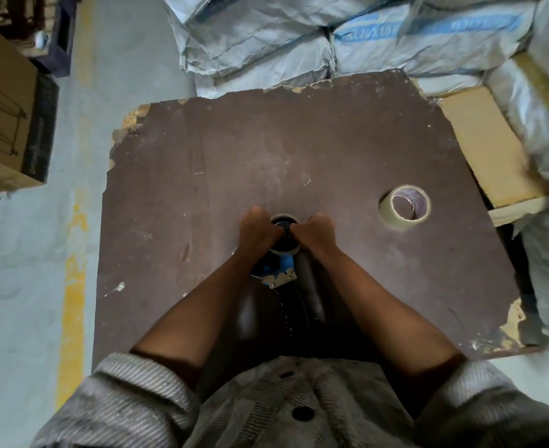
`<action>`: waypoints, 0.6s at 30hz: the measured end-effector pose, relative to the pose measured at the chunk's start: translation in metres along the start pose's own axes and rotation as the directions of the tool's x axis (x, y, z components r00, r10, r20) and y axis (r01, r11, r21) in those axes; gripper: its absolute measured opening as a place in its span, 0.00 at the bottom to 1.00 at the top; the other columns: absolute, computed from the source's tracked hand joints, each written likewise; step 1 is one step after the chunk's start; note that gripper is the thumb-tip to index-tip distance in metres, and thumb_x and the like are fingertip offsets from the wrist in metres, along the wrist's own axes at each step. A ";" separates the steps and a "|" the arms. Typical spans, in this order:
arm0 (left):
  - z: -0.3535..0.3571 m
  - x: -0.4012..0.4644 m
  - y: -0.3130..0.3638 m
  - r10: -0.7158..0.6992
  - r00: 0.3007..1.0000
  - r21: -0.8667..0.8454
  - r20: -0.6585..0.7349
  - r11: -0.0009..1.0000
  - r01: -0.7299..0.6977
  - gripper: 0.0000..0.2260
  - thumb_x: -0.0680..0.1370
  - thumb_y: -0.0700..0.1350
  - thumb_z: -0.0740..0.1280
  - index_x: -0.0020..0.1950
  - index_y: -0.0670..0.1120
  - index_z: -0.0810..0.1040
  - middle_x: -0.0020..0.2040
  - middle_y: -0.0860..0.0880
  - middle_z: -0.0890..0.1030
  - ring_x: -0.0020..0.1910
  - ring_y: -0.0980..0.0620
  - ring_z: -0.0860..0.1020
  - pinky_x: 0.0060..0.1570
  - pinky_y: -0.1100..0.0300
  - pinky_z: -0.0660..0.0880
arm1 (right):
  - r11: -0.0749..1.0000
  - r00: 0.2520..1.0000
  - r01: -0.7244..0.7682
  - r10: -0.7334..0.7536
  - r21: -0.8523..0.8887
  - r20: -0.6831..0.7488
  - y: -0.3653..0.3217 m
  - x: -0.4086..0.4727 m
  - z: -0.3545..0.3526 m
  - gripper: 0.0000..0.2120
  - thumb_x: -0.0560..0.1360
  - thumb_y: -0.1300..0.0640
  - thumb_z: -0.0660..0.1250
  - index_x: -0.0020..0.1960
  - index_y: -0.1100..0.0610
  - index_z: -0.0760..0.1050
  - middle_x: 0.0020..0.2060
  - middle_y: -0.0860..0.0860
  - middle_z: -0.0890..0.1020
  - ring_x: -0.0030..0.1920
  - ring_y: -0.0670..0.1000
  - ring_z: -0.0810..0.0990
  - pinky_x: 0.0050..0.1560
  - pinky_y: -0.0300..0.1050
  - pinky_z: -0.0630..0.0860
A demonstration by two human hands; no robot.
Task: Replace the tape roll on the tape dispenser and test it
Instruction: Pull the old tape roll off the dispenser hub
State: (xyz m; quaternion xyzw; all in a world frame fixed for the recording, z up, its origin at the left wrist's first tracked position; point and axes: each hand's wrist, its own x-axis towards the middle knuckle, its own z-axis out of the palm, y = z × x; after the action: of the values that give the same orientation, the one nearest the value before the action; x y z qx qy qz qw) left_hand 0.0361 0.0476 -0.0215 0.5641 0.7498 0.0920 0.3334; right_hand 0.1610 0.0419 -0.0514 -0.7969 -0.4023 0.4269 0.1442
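— What are they working on?

— A dark brown board (299,150) with chipped, pale corners, lying flat over a pale grey floor (17,270) that carries a worn yellow stripe (72,286). Beyond the hands, at the board's far edge, grey woven sacks (299,37) are stacked; a cardboard box (8,118) sits well off to the left of the grip.

— Any writing?

— Blue bands on the sacks show lettering, something like "XL 24 X 10", too blurred to be sure. The box has print on its dark side, unreadable.

— And the hands?

— The left hand (257,232) and right hand (315,232) close in from either side on the tape roll on the dispenser (284,234), fingers curled onto its core. The tape dispenser (278,273) lies between the forearms, nearer the body than the grip, blue frame and toothed metal blade showing.

— The other roll?

— A tan spare tape roll (404,206) lies flat on the board, well to the right of the grip, nothing touching it.
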 end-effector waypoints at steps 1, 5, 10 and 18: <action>0.001 -0.001 0.000 0.000 1.000 0.001 -0.011 1.000 0.000 0.17 0.72 0.44 0.74 0.54 0.36 0.74 0.53 0.38 0.78 0.54 0.40 0.77 0.46 0.52 0.74 | 1.000 1.000 0.008 -0.008 -0.001 -0.005 0.001 0.001 0.000 0.29 0.57 0.43 0.66 0.49 0.63 0.77 0.44 0.56 0.73 0.46 0.53 0.72 0.43 0.46 0.67; 0.001 -0.005 0.001 -0.006 0.999 0.007 -0.053 1.000 0.007 0.17 0.72 0.45 0.74 0.54 0.37 0.75 0.53 0.38 0.78 0.56 0.40 0.76 0.50 0.51 0.75 | 1.000 0.999 0.018 -0.018 0.000 -0.041 0.003 0.002 -0.001 0.27 0.62 0.48 0.70 0.52 0.68 0.79 0.43 0.60 0.77 0.47 0.57 0.77 0.43 0.47 0.70; -0.005 -0.009 0.001 0.008 1.000 0.041 -0.023 0.999 -0.007 0.17 0.73 0.44 0.73 0.57 0.39 0.74 0.56 0.38 0.75 0.58 0.40 0.72 0.49 0.55 0.68 | 0.993 0.995 0.092 -0.095 -0.068 -0.042 0.003 0.005 -0.007 0.13 0.69 0.57 0.74 0.48 0.65 0.80 0.47 0.62 0.83 0.50 0.62 0.82 0.42 0.44 0.69; -0.036 -0.003 -0.007 0.031 0.967 -0.160 0.253 0.987 0.010 0.12 0.73 0.37 0.66 0.55 0.39 0.83 0.47 0.37 0.84 0.45 0.40 0.83 0.46 0.47 0.83 | 0.936 0.960 -0.050 -0.051 0.349 0.276 0.006 -0.005 -0.035 0.13 0.74 0.52 0.78 0.40 0.56 0.76 0.39 0.59 0.79 0.42 0.55 0.80 0.42 0.50 0.84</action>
State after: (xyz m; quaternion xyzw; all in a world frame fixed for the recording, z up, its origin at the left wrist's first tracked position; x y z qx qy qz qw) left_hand 0.0086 0.0512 0.0033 0.5467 0.6878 0.0805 0.4707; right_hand 0.1900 0.0385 -0.0314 -0.6893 -0.3358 0.6008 0.2262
